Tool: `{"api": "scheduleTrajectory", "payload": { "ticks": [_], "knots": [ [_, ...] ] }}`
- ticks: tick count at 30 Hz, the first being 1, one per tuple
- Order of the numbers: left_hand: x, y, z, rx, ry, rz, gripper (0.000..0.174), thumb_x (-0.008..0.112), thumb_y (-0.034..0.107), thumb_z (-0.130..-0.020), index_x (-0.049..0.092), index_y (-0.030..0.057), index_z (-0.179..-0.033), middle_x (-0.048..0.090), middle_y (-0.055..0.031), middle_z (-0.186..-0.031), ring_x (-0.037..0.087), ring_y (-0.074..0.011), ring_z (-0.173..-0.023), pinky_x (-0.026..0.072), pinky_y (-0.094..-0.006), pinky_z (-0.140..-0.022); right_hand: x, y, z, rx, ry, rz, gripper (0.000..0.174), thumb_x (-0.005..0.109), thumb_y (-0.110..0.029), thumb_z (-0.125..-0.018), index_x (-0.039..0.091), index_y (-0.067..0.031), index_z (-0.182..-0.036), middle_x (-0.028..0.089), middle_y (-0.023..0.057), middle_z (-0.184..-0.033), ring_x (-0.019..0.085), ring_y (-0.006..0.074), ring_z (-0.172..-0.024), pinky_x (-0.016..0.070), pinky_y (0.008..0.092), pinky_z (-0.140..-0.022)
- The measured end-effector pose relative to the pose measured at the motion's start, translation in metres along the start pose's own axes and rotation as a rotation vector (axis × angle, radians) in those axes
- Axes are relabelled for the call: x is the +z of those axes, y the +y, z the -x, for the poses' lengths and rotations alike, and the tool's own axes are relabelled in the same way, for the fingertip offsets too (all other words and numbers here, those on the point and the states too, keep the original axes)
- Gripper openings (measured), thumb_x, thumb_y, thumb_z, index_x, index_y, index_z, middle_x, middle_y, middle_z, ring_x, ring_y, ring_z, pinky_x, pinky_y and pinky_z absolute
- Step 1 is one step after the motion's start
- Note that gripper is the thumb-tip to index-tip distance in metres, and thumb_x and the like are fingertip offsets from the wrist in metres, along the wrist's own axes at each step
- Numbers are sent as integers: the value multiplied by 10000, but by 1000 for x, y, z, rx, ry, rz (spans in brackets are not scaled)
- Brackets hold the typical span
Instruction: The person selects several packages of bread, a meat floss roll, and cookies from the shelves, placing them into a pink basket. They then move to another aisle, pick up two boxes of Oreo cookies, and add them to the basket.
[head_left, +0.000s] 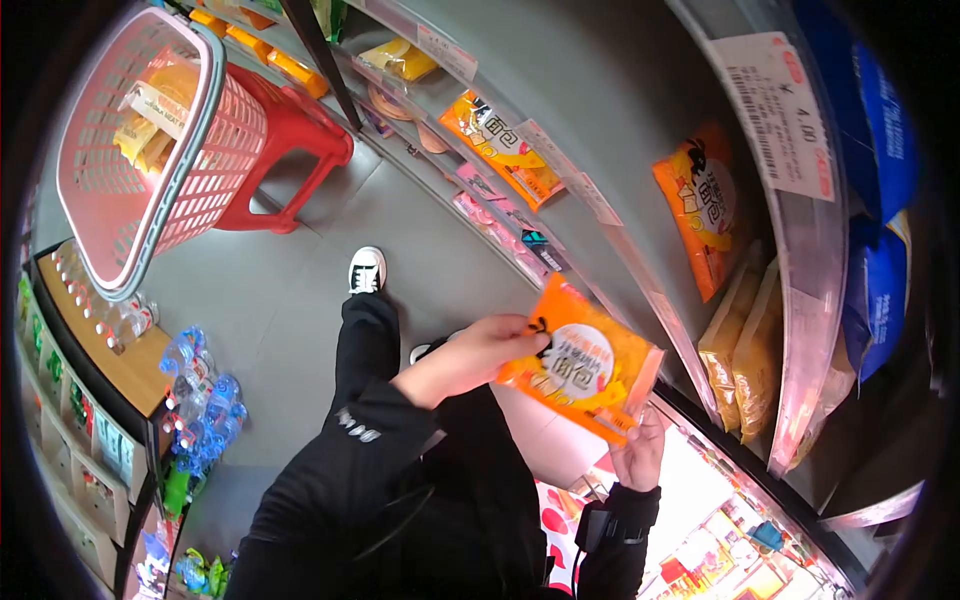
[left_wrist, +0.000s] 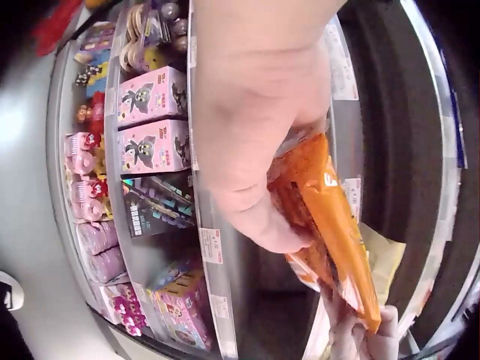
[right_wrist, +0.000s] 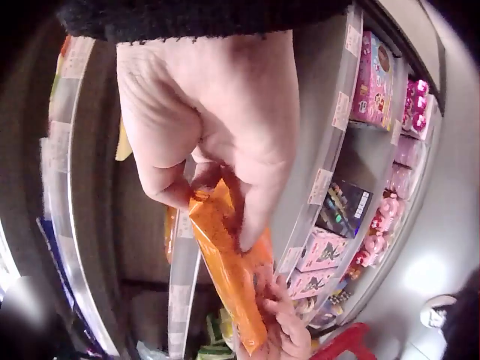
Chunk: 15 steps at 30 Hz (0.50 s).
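Observation:
An orange printed bread packet [head_left: 590, 350] is held between both hands in the head view, its front facing up. My left hand [head_left: 470, 360] pinches its left end, thumb on the front. The lower right corner is gripped by my right hand [head_left: 642, 455]. Seen edge-on in the left wrist view, the packet [left_wrist: 341, 225] lies under my left thumb, with the right hand [left_wrist: 364, 337] at its far end. In the right wrist view, my right hand [right_wrist: 217, 112] pinches the near end of the packet [right_wrist: 232, 270]; the fingers beneath are partly hidden.
Shelves with price tags [head_left: 790, 115] run along the right, bearing similar orange packets [head_left: 700, 210] and yellow ones [head_left: 755, 370]. A pink basket [head_left: 215, 150] with packaged food stands on a red stool [head_left: 290, 130] at upper left. Bottles [head_left: 205, 390] stand at the left.

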<state>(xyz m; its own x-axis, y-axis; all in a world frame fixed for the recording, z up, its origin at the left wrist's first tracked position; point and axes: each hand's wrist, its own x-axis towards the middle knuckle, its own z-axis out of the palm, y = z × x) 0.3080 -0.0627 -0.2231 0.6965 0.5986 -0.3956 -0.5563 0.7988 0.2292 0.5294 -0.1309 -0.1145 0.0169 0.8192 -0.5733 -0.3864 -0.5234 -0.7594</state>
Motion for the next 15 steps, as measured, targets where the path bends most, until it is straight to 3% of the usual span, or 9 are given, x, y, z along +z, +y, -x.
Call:
{"api": "scheduleTrajectory", "payload": {
  "ticks": [1, 3, 6, 7, 9, 10, 13, 14, 15],
  "knots": [
    [4, 11, 14, 3, 0, -8, 342, 488, 206, -838, 446, -65, -1041, 547, -74, -951, 536, -118, -851, 456, -234, -703, 6, -1, 4, 30, 12, 61, 170, 442, 48, -752, 453, -35, -900, 515, 65, -942, 503, 159, -921, 376, 303, -846],
    [23, 40, 46, 3, 85, -399, 321, 490, 160, -837, 441, -58, -1066, 535, -64, -989, 505, -106, -903, 420, -225, -765, 12, -3, 6, -15, -41, 110, 168, 433, 67, -743, 440, -41, -872, 497, 42, -893, 491, 128, -877, 369, 270, -812],
    [54, 72, 63, 217, -13, -268, 309, 486, 99, -833, 429, -48, -1099, 520, -45, -1021, 476, -88, -925, 389, -231, -807, 41, -19, 5, -70, -53, 214, 156, 435, 89, -729, 402, -52, -788, 436, 1, -784, 454, 72, -785, 349, 212, -744],
    [59, 85, 62, 215, -15, -358, 323, 470, 58, -833, 404, -51, -1130, 500, -42, -1070, 453, -79, -958, 369, -229, -837, 52, -27, 2, -135, 18, 346, 144, 454, 76, -733, 401, -49, -780, 428, -3, -774, 441, 60, -748, 348, 197, -702],
    [72, 109, 49, 309, 3, -561, 282, 491, 118, -833, 455, -16, -1078, 535, 1, -913, 472, -44, -797, 401, -193, -677, 59, -38, -10, -294, 139, 679, 117, 506, 25, -755, 413, -43, -775, 400, -14, -733, 391, 32, -638, 314, 157, -560],
    [74, 122, 39, 303, 20, -706, 286, 501, 141, -830, 465, 2, -1078, 542, 10, -874, 476, -28, -754, 399, -167, -621, 60, -45, -14, -327, 166, 802, 71, 498, -47, -788, 445, -35, -835, 440, -18, -781, 420, 27, -692, 319, 153, -596],
    [85, 149, 1, 473, 19, -1095, 292, 515, 244, -827, 491, 5, -993, 474, 53, -684, 385, -1, -579, 300, -146, -456, 70, -57, -44, -423, 291, 888, 111, 487, -74, -809, 457, -8, -892, 459, 2, -794, 437, 42, -710, 347, 158, -631],
    [97, 157, -5, 479, 66, -1145, 272, 541, 224, -805, 508, -11, -939, 479, 21, -669, 402, -29, -578, 336, -178, -476, 72, -57, -56, -553, 371, 867, 125, 474, -73, -813, 460, 7, -909, 469, 27, -793, 444, 67, -695, 359, 183, -619],
    [102, 162, -17, 566, 43, -1207, 289, 558, 213, -768, 512, -24, -927, 521, -68, -714, 475, -124, -636, 380, -242, -548, 72, -55, -66, -681, 447, 839, 142, 461, -72, -818, 462, 21, -926, 479, 52, -792, 452, 93, -680, 371, 207, -606]
  ]
}}
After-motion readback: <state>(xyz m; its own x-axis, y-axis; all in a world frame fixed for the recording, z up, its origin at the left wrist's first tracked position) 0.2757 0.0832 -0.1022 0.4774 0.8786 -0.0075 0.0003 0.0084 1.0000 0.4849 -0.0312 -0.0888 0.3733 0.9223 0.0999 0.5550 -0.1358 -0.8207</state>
